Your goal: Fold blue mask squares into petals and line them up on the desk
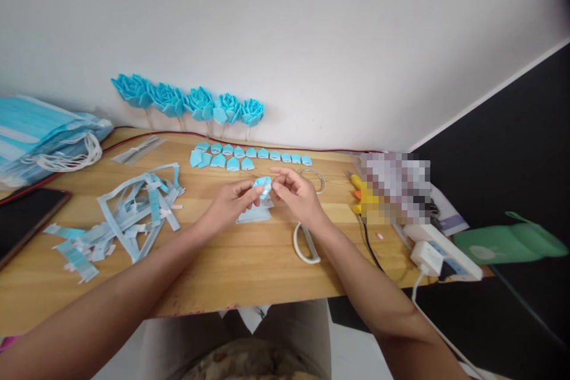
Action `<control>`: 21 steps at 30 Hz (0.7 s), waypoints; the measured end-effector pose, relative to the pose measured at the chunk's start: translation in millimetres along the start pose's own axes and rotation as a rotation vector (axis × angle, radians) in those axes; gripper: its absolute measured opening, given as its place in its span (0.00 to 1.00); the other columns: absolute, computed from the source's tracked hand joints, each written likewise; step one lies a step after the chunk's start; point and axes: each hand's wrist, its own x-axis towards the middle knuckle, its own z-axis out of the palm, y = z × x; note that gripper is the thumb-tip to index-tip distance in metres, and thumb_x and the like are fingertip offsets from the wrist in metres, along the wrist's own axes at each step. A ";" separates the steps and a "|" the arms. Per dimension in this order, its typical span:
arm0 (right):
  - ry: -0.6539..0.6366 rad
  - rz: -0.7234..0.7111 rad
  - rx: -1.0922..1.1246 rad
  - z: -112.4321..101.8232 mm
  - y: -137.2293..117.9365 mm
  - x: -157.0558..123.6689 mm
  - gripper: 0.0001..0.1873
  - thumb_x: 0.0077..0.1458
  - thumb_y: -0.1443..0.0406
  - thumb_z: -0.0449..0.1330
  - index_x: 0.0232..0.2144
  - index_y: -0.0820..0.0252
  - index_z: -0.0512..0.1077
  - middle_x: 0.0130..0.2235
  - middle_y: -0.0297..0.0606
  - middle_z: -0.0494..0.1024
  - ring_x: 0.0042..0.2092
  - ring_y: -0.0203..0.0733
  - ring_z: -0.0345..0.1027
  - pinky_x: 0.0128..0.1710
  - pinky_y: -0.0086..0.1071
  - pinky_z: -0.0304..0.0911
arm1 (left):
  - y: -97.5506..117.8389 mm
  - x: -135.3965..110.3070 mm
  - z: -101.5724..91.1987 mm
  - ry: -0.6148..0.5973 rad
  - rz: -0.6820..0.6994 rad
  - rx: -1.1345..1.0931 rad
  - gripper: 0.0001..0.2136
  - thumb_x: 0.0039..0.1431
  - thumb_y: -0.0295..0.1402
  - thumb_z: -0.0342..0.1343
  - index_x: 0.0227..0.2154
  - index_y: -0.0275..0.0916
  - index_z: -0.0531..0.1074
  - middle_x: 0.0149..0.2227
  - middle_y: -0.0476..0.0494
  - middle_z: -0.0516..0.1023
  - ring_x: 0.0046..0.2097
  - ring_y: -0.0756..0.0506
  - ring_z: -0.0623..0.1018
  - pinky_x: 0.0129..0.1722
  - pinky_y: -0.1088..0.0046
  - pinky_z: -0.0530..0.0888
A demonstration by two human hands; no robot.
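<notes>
Above the middle of the table, my left hand (235,199) pinches a small light-blue folded piece (262,185) between thumb and fingers. My right hand (296,193) has its thumb and fingertips closed at the right edge of that same piece. Under the hands lie flat pale-blue cut sheets (253,215). Behind them, several folded blue petals (232,163) are laid out in two rows. A thin ring (314,179) rests partly behind my right hand, and a white half-round object (306,244) lies below my right wrist.
Blue petal flowers (199,104) on sticks lean against the wall. Cut strips (133,214) are heaped on the left, near a dark phone (31,219) and bagged face masks (40,136). A yellow glue gun (363,193), power strip (465,267) and green pouch (507,240) are on the right.
</notes>
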 end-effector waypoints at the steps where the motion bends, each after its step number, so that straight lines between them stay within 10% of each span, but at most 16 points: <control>1: 0.014 0.001 0.009 -1.0 -0.1 0.6 0.19 0.54 0.61 0.59 0.49 0.58 0.69 0.30 0.30 0.69 0.30 0.32 0.64 0.32 0.29 0.65 | 1.5 0.2 -0.8 0.008 -0.009 -0.005 0.18 0.58 0.47 0.49 0.23 0.37 0.68 0.22 0.51 0.68 0.25 0.51 0.67 0.26 0.76 0.64; 21: -0.096 0.044 0.049 2.2 4.7 0.3 0.24 0.51 0.66 0.58 0.52 0.54 0.67 0.36 0.34 0.73 0.36 0.36 0.68 0.35 0.30 0.68 | 5.9 -0.7 -0.6 0.030 -0.042 -0.080 0.19 0.57 0.48 0.49 0.20 0.37 0.67 0.20 0.50 0.67 0.24 0.51 0.66 0.25 0.76 0.65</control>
